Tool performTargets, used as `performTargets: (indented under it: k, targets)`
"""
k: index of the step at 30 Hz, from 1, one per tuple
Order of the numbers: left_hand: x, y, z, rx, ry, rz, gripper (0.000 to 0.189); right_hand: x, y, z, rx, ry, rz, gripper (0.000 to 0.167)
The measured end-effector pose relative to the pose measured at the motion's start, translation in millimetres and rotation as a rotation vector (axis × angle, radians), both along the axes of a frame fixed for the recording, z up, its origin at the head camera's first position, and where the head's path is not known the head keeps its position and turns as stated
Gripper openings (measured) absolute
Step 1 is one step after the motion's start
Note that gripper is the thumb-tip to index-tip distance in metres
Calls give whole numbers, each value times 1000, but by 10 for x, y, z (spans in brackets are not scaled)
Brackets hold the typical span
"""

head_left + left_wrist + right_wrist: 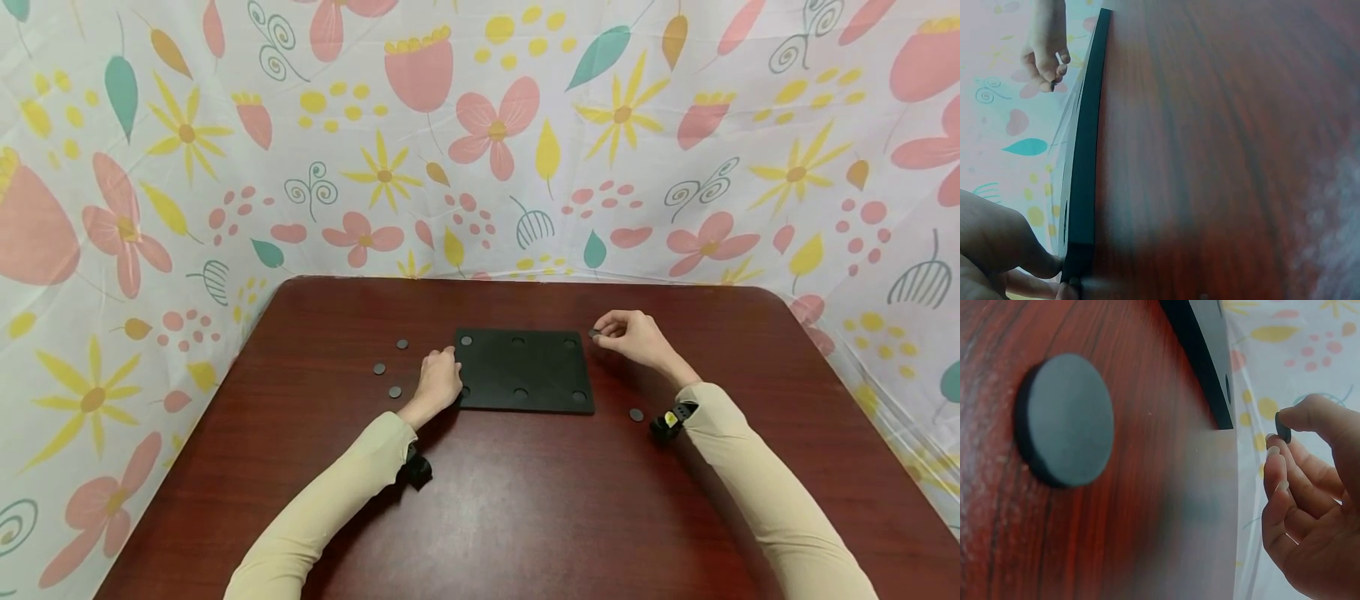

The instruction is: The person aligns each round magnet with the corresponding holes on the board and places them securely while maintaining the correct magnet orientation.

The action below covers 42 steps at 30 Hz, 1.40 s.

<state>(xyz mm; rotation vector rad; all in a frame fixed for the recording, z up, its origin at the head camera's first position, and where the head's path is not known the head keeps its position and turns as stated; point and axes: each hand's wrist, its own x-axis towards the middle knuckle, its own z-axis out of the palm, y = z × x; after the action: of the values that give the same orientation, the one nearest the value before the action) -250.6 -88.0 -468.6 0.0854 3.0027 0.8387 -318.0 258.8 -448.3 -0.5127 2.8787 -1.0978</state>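
Observation:
A flat black board (pixel 525 371) with several round recesses lies on the table. One grey disc (pixel 467 341) sits in its far left recess. My left hand (pixel 438 379) grips the board's left edge by the near corner; in the left wrist view the thumb (pixel 1035 253) is against the top face and fingertips are at the side. Just off the board's far right corner, my right hand (pixel 636 335) pinches a small dark disc (pixel 1283 427) between thumb and fingertips, raised off the table. Another disc (pixel 636 414) lies on the table, nearer than the right hand.
Three loose discs lie left of the board: a far one (pixel 402 343), a leftmost one (pixel 379 368) and a near one (pixel 395 392). The reddish-brown table (pixel 517 500) has rounded far corners. A flower-patterned curtain (pixel 495 208) hangs behind it and along the sides.

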Motion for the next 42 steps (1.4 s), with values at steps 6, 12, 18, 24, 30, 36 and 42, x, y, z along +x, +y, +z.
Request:
performTargets:
  k: [6, 12, 18, 24, 30, 36, 42]
  targets:
    - [0, 2, 4, 5, -4, 4, 39, -5, -68, 1, 2, 7, 11, 17]
    - [14, 2, 0, 7, 7, -7, 39, -8, -146, 4, -5, 18, 31, 14]
    - [19, -10, -19, 17, 11, -15, 39, 1, -188, -2, -12, 5, 47, 15]
    - [8, -7, -9, 17, 11, -10, 39, -10, -263, 47, -18, 4, 51, 14]
    - [17, -4, -13, 18, 6, -10, 40, -20, -302, 33, 1, 12, 59, 15]
    - [17, -4, -8, 25, -3, -5, 40, -45, -338, 1, 4, 14, 66, 15]
    - [19, -1, 1, 21, 1, -8, 40, -51, -382, 16, -13, 17, 77, 14]
